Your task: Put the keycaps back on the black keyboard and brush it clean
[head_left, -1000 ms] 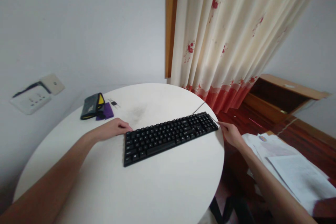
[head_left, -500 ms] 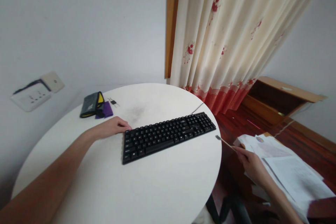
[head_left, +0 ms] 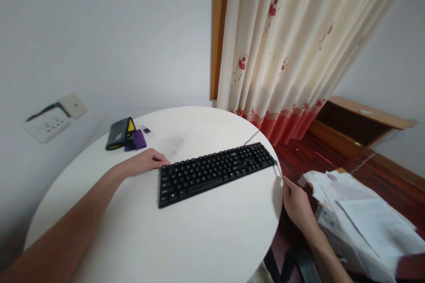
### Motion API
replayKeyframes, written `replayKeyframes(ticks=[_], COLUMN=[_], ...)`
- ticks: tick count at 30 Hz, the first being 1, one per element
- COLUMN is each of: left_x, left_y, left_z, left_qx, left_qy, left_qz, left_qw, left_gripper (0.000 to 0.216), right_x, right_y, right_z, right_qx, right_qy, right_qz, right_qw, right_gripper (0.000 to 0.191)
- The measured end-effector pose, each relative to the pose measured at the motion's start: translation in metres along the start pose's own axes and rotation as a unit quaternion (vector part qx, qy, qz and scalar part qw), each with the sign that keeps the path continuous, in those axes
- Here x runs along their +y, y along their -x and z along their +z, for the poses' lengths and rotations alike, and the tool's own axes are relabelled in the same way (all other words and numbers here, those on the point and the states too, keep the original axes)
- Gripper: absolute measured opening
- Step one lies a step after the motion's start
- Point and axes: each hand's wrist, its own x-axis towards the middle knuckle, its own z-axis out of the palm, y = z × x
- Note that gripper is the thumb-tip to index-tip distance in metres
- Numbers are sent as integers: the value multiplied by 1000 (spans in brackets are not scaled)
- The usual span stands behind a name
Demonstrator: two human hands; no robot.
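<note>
Keyboard (head_left: pixel 215 172): black, lying flat and slantwise on the round white table (head_left: pixel 206 234), its far end reaching close to the table's right rim.
Left hand (head_left: pixel 146 161): palm down on the table, fingers loosely curled, fingertips touching the keyboard's left end; it grips nothing.
Right hand (head_left: pixel 297 203): just past the table's right rim, fingers pinched shut around a thin rod-like tool (head_left: pixel 279 171).
Tool: slim and pale, angled up from the right hand, its tip right at the keyboard's right corner; whether it touches cannot be told.
Cable (head_left: pixel 252 136): thin, running from the keyboard's far edge toward the curtain (head_left: pixel 299 44).
Pouch (head_left: pixel 120 133): grey with yellow trim, at the table's far left, lying against a purple cloth (head_left: pixel 137 140); well apart from the keyboard.
Small clip-like item (head_left: pixel 146 130): just beside the purple cloth, too small to identify.
Papers (head_left: pixel 361 221): white stack low on the right, near the right hand.
</note>
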Motion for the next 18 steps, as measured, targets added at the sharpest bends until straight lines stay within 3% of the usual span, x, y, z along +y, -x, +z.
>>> replayKeyframes(ticks=[5, 9, 13, 18], left_x=[3, 2, -1, 0], left_y=[1, 1, 0, 1], left_z=[0, 0, 1, 1], left_qx=[-6, -7, -9, 2], left_qy=[12, 7, 5, 1], left_qz=[0, -3, -2, 4], left_qw=[1000, 1000, 1000, 1000], left_gripper=[40, 38, 38, 38], right_x=[-34, -51, -49, -37], right_y=[27, 40, 37, 17], right_z=[14, 18, 11, 1], right_qx=[-28, -70, -61, -7], right_qy=[93, 51, 28, 91], right_qz=[19, -17, 3, 47], right_qw=[995, 996, 998, 995], right_gripper=[50, 49, 51, 52])
